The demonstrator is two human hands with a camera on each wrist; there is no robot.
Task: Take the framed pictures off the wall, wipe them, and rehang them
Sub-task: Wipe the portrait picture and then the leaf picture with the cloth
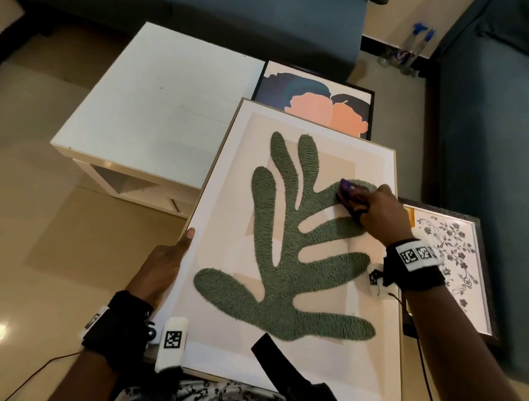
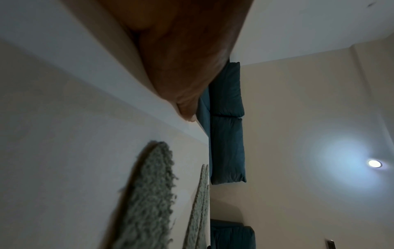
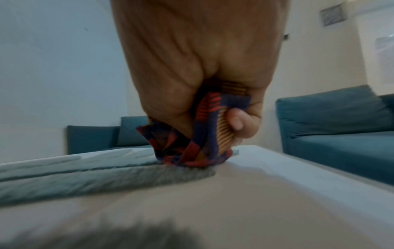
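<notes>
A big picture of a green leaf shape [image 1: 288, 251] in a pale wood frame [image 1: 216, 154] lies face up in front of me, slightly tilted. My left hand [image 1: 168, 265] grips its left edge, thumb on the front, the other fingers hidden beneath. My right hand [image 1: 377, 213] clutches a bunched, patterned cloth [image 1: 348, 194] and presses it on the glass near the right side. In the right wrist view the red, navy and orange cloth [image 3: 196, 139] touches the leaf picture [image 3: 255, 193]. The left wrist view shows my left hand [image 2: 185, 84] along the frame's edge [image 2: 106, 80].
A black-framed picture of orange faces [image 1: 319, 101] lies beyond the leaf picture. A black-framed floral print [image 1: 451, 258] lies partly under its right side. A white low table [image 1: 157, 110] stands at the left. Teal sofas [image 1: 492, 152] run along the back and right. Spray bottles [image 1: 418, 48] stand in the corner.
</notes>
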